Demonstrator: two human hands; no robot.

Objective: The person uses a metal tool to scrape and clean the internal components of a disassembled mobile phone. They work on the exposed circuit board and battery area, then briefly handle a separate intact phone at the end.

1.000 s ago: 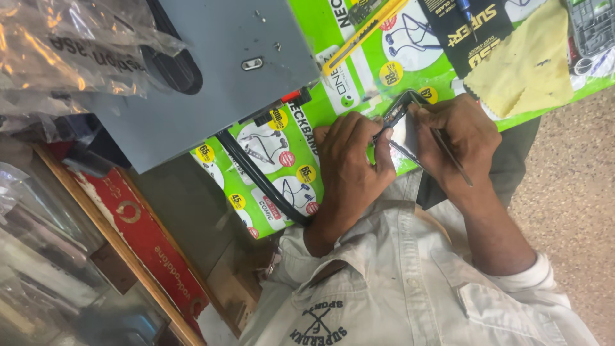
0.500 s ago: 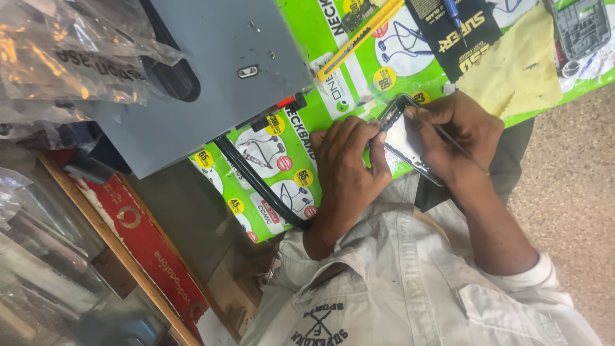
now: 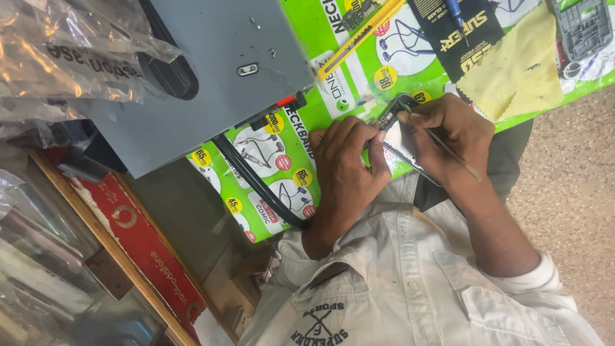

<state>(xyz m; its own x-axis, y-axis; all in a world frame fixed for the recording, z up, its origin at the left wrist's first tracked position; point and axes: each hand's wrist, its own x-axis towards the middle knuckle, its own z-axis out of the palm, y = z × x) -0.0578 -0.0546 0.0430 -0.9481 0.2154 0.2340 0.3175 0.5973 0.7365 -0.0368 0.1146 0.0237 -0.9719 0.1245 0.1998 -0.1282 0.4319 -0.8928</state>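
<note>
Head camera is looking down at a green printed table [image 3: 301, 128] where the left hand [image 3: 349, 173] is gripping the edge of a dark slim rectangular phone [image 3: 403, 138], fingers clenched on it. Right hand [image 3: 448, 138] is pinching a thin metal rod tool [image 3: 448, 146] against the phone, near a yellow cloth [image 3: 512, 77].

The left hand [image 3: 346, 163] steadies a phone [image 3: 402, 138] on the green mat [image 3: 307, 115] while the right hand [image 3: 451, 131] holds a thin tool [image 3: 451, 150].
</note>
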